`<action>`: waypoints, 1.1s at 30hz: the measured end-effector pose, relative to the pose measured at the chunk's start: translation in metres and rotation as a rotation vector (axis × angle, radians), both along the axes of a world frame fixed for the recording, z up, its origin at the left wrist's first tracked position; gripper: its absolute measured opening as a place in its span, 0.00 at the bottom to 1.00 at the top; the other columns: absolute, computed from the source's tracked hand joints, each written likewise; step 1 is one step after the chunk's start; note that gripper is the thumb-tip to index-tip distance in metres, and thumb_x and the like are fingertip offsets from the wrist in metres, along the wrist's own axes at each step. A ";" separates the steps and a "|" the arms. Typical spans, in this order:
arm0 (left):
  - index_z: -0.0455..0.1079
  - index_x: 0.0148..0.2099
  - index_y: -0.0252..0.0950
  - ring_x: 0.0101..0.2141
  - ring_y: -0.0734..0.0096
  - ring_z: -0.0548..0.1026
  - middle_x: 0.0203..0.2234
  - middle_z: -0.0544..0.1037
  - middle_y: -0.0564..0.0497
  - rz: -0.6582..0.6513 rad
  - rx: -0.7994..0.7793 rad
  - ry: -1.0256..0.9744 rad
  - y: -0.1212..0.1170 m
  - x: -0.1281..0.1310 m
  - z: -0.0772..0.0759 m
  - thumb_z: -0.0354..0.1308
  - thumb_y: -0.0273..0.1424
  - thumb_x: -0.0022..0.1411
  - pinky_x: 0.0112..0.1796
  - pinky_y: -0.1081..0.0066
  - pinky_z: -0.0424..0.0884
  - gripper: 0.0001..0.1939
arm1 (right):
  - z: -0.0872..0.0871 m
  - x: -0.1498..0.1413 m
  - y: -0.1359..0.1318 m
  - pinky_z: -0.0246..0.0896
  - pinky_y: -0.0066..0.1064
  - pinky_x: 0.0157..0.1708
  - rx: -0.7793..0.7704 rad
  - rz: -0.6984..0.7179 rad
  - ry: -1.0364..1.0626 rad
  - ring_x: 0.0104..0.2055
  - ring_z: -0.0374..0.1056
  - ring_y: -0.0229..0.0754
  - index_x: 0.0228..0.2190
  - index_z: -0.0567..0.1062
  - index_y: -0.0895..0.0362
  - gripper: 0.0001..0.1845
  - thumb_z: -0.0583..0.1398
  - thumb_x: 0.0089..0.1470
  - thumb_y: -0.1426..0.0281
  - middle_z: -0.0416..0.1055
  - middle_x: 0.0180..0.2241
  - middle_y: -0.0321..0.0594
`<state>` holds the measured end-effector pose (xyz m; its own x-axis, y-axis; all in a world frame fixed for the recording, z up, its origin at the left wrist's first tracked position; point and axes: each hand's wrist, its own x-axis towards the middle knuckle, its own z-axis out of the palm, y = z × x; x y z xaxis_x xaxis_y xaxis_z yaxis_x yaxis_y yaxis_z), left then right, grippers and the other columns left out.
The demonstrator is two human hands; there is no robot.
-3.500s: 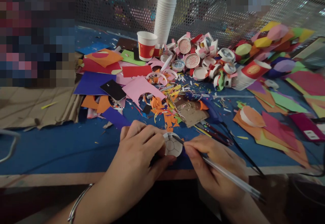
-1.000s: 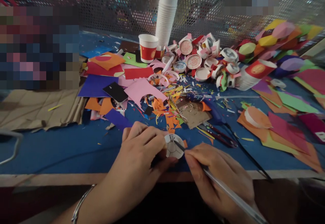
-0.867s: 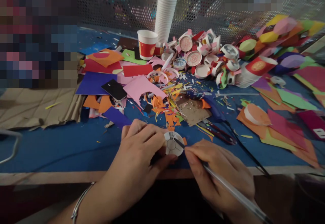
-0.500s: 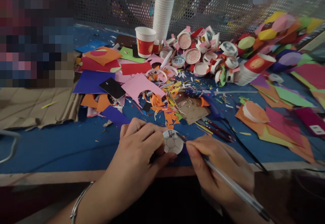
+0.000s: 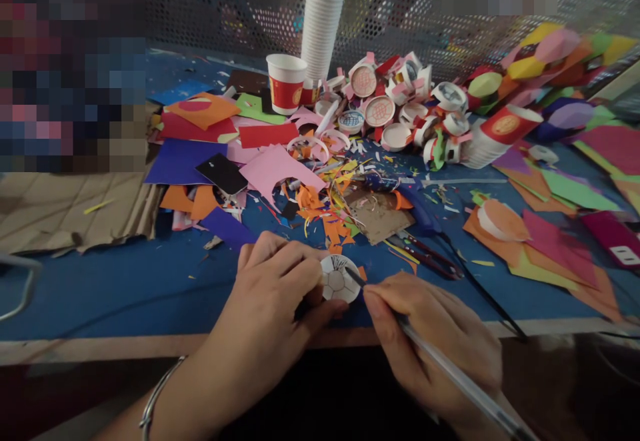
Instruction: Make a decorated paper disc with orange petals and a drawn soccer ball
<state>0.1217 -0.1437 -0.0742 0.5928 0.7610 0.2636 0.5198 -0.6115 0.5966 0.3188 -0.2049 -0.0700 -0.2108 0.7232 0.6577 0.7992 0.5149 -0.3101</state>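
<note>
My left hand [image 5: 273, 294] is closed around a small white paper disc [image 5: 337, 279] with black drawn lines, near the front edge of the blue table [image 5: 125, 287]. My right hand [image 5: 430, 341] grips a thin pen [image 5: 450, 371], and the pen's tip rests on the disc's right side. A metal bangle [image 5: 153, 401] sits on my left wrist.
Coloured paper sheets and scraps [image 5: 260, 161] litter the table's middle. A tall stack of paper cups [image 5: 323, 24] and a single red-and-white cup [image 5: 286, 83] stand at the back, beside a pile of cut cup bottoms [image 5: 400, 107]. Scissors [image 5: 425, 257] lie right of my hands. Brown cardboard [image 5: 70, 207] lies left.
The pen tip has made small strokes on the disc, and more black lines show near its top. Both hands stay in place.
</note>
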 end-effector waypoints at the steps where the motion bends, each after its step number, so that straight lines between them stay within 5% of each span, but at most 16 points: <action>1: 0.62 0.31 0.38 0.42 0.58 0.65 0.44 0.82 0.53 -0.001 0.000 -0.002 0.000 0.000 0.000 0.68 0.33 0.67 0.43 0.57 0.58 0.18 | 0.000 0.000 -0.001 0.72 0.25 0.39 -0.004 0.003 0.006 0.32 0.74 0.35 0.35 0.73 0.59 0.07 0.59 0.64 0.82 0.76 0.28 0.37; 33: 0.62 0.30 0.38 0.42 0.58 0.65 0.44 0.81 0.51 -0.002 -0.022 0.016 0.001 0.000 0.002 0.68 0.33 0.67 0.42 0.57 0.61 0.18 | -0.005 0.000 0.008 0.76 0.28 0.37 0.005 0.015 0.032 0.31 0.76 0.38 0.38 0.73 0.56 0.07 0.60 0.63 0.80 0.78 0.29 0.36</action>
